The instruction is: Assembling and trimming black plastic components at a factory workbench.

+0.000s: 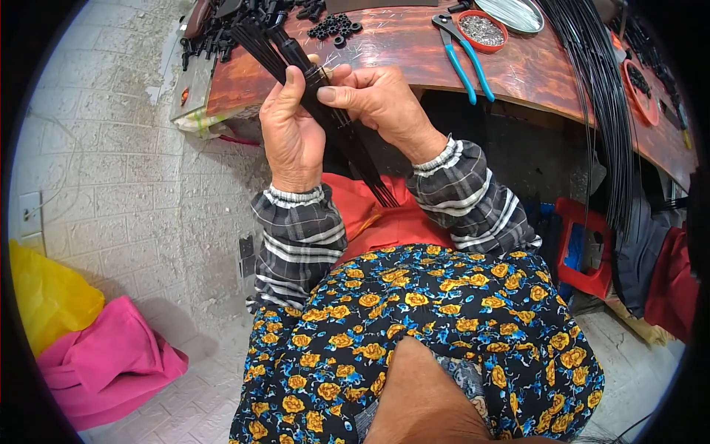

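A black umbrella frame, a tight bundle of thin ribs about a tubular part, slants from the table edge down toward my lap. My left hand is closed around its upper part, thumb pointing up along it. From the other side my right hand pinches the frame near its collar, thumb and fingers pressed together; whether a tiny piece sits in that pinch is hidden. The lower rib ends reach the red cloth over my lap. Fine bright bits of metal show around the collar.
Pliers with blue handles lie on the wooden table beside a red dish of small metal pieces. Black rings sit farther left. Long black rods hang over the edge at right, above a red plastic stool.
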`<move>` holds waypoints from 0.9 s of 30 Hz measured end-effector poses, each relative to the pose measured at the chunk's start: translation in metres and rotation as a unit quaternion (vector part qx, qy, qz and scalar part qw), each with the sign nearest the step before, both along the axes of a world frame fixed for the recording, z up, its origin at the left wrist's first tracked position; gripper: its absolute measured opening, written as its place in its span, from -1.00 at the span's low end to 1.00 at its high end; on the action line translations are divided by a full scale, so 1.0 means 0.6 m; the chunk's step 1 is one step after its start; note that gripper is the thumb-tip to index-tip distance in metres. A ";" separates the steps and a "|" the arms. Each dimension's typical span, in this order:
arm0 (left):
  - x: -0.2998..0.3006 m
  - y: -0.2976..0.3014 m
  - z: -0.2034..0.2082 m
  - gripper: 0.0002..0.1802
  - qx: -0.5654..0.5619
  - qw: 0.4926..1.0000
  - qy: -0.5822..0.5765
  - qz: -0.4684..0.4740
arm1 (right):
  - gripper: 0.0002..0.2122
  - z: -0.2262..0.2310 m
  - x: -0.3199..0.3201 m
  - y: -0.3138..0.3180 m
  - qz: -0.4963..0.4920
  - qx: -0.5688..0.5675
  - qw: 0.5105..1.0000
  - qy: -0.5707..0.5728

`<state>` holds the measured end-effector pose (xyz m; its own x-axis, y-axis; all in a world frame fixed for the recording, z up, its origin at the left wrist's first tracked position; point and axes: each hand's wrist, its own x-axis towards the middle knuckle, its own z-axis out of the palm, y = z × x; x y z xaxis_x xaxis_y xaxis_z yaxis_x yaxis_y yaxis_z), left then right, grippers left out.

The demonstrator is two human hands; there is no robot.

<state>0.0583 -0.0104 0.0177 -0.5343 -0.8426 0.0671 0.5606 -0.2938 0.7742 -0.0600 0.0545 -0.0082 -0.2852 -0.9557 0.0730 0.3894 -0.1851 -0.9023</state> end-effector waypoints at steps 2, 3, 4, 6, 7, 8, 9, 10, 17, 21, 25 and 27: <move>0.001 0.000 0.002 -0.70 -0.007 1.000 -0.001 0.006 | -0.77 0.003 0.005 -0.001 -0.004 -0.013 1.000 0.002; 0.001 0.002 0.003 -0.68 -0.004 1.000 0.009 0.000 | -0.77 0.007 0.008 0.002 -0.012 -0.004 1.000 0.014; 0.002 0.002 0.004 -0.66 -0.001 1.000 0.019 -0.006 | -0.77 0.009 0.010 0.003 -0.021 0.005 0.999 0.027; 0.003 -0.008 -0.008 -0.65 0.014 0.999 0.034 -0.018 | -0.76 0.004 0.005 0.002 -0.023 0.013 0.999 0.041; 0.002 -0.012 -0.013 -0.63 0.028 0.998 0.048 -0.029 | -0.76 0.001 0.001 0.001 -0.025 0.021 0.998 0.055; 0.002 -0.012 -0.013 -0.63 0.029 0.998 0.049 -0.029 | -0.76 -0.002 -0.003 -0.002 -0.025 0.021 0.998 0.055; 0.002 -0.010 -0.013 -0.62 0.025 0.997 0.047 -0.046 | -0.76 -0.005 -0.008 -0.006 0.001 0.041 0.999 0.036; 0.003 -0.009 -0.012 -0.60 0.020 0.997 0.046 -0.064 | -0.76 -0.006 -0.010 -0.009 0.026 0.060 0.998 0.016; 0.006 -0.027 -0.017 -0.60 0.039 0.997 -0.001 -0.059 | -0.74 -0.007 -0.010 -0.013 0.008 0.027 0.999 0.039; 0.014 -0.030 -0.020 -0.60 0.021 0.996 0.017 -0.082 | -0.73 -0.007 -0.011 -0.019 0.019 0.010 0.998 0.063; 0.008 -0.030 -0.029 -0.62 0.025 0.999 0.007 -0.024 | -0.71 0.008 -0.014 -0.020 0.025 0.052 0.994 0.089; 0.007 -0.032 -0.031 -0.62 0.026 1.000 0.007 -0.012 | -0.71 0.007 -0.017 -0.023 0.027 0.051 0.994 0.091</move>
